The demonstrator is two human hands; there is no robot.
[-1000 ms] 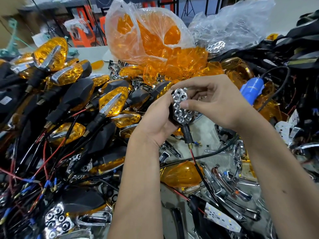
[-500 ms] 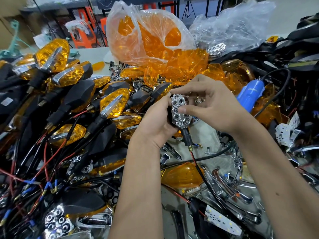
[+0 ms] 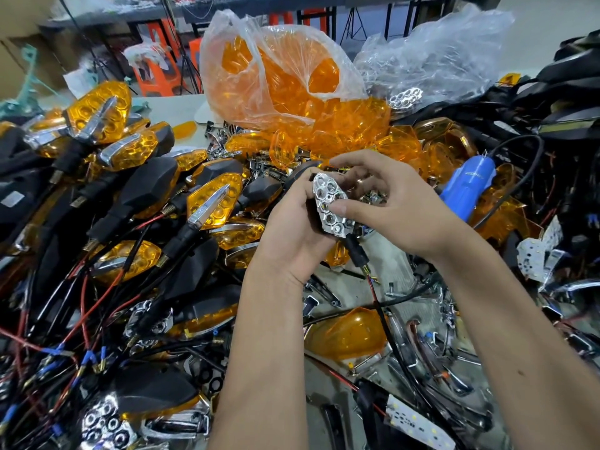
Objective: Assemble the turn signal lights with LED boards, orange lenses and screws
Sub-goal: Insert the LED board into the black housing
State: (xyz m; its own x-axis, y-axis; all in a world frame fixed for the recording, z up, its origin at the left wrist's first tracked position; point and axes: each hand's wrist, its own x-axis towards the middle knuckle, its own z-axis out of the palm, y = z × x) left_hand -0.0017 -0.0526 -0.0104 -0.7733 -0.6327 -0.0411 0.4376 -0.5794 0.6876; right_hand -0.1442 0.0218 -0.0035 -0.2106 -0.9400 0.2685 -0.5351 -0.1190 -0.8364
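Turn signal light [image 3: 329, 206], part-built: chrome honeycomb reflector face toward the camera, black housing behind it mostly covered. It is held in the air above the table [image 3: 394, 261], at mid-frame, between both hands. Long axis runs from upper left to lower right, stalk end down; black stalk and red/black lead [image 3: 373, 287] hang from the lower end toward the table.

Left hand [image 3: 292, 228]: fingers curled round the housing from behind and below, gripping it. Right hand [image 3: 389, 206]: thumb tip presses flat on the reflector face near its middle, the other fingers arched over the upper end, loosely spread, not closed on anything I can make out.

Next part, by my judgement, is an orange lens. Loose lenses [image 3: 350, 125] spill from the plastic bag [image 3: 276, 69] directly beyond the hands, near; the right hand is the nearer and freer one.

Not resolvable: whether an LED board sits under the reflector; whether any screw is in; the housing's rim. Blue electric screwdriver [image 3: 467, 186] lies just right of the right hand. Finished lights [image 3: 211, 203] piled at left.
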